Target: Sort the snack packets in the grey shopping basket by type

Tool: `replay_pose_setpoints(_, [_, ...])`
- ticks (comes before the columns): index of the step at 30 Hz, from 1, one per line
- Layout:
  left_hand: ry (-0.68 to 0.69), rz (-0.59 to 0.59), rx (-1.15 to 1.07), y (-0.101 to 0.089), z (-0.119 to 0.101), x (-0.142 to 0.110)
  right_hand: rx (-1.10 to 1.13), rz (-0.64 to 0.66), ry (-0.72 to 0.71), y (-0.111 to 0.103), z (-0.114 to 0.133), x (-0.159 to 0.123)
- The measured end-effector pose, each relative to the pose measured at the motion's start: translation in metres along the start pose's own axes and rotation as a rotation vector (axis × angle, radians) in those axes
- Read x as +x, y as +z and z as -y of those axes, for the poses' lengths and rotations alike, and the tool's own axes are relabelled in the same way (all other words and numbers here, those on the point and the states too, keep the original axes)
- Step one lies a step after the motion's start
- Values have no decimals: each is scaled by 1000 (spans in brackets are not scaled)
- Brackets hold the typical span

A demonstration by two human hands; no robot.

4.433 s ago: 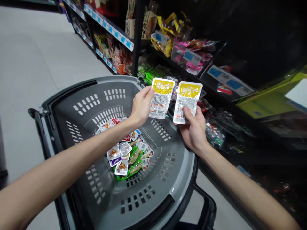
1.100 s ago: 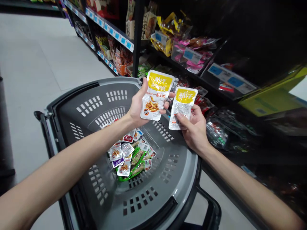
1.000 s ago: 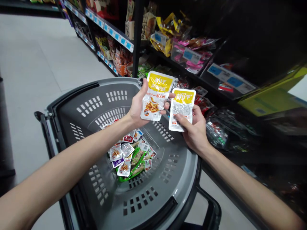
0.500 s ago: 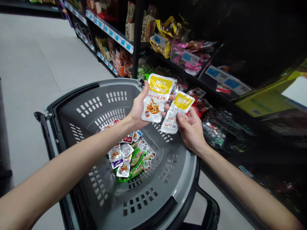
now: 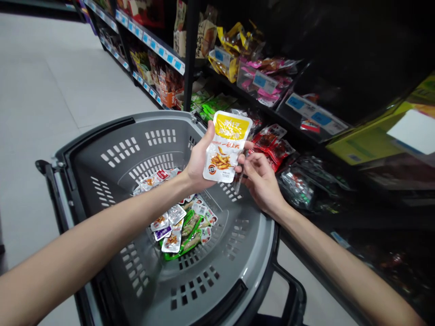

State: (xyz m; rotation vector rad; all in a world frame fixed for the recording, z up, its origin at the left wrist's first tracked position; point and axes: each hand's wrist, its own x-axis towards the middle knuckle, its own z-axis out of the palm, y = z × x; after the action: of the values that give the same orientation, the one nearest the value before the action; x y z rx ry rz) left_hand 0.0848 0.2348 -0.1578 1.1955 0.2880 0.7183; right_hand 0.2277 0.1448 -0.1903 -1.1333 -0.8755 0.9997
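My left hand [image 5: 200, 158] is closed on a white and yellow snack packet [image 5: 227, 147], printed with a picture of yellowish strips, its front facing me above the basket. Close beside it, my right hand [image 5: 263, 181] has its fingers bent together around a second snack packet [image 5: 239, 180], now nearly edge-on and blurred, partly behind the fingers. Below both hands is a grey shopping basket [image 5: 244, 258] with slotted walls. Several small white packets [image 5: 171, 237] and green-edged packs [image 5: 190, 228] lie at its bottom; my left forearm hides some of them.
Dark store shelves [image 5: 149, 40] run along the right, with price labels. They hold yellow bags [image 5: 234, 38], pink packs [image 5: 272, 93] in a clear bin, and red packs [image 5: 272, 145]. Pale floor [image 5: 68, 68] stretches along the left. A black basket handle [image 5: 295, 290] juts out at bottom right.
My right hand has turned its packet from face-on to nearly edge-on. The left hand's packet has tilted slightly and shifted a little right and down. The view has shifted slightly.
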Motion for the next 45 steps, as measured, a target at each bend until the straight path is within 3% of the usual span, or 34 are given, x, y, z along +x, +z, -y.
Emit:
replay_pose_setpoints(4, [-57,52,-13,0,5,-2,97,93,60,6,5,-1])
replay_pose_setpoints(10, [34,-57,27,-4,5,1,127,90,26,3,7,0])
replay_pose_setpoints(15, [24,34,-175,-4,7,4,285,38,63,-2,15,4])
replay_pose_setpoints(19, [-15,-7,-315,-4,10,5,356,20,107,-2,21,7])
replay_pose_setpoints(29, [6,-38,-327,-8,12,6,337,26,98,-5,18,6])
replay_pose_setpoints(36, [-24,-124,-335,-5,10,5,340,11,106,-4,19,6])
replay_pose_setpoints(45, [-61,-125,-333,-6,11,5,349,-4,99,-3,20,6])
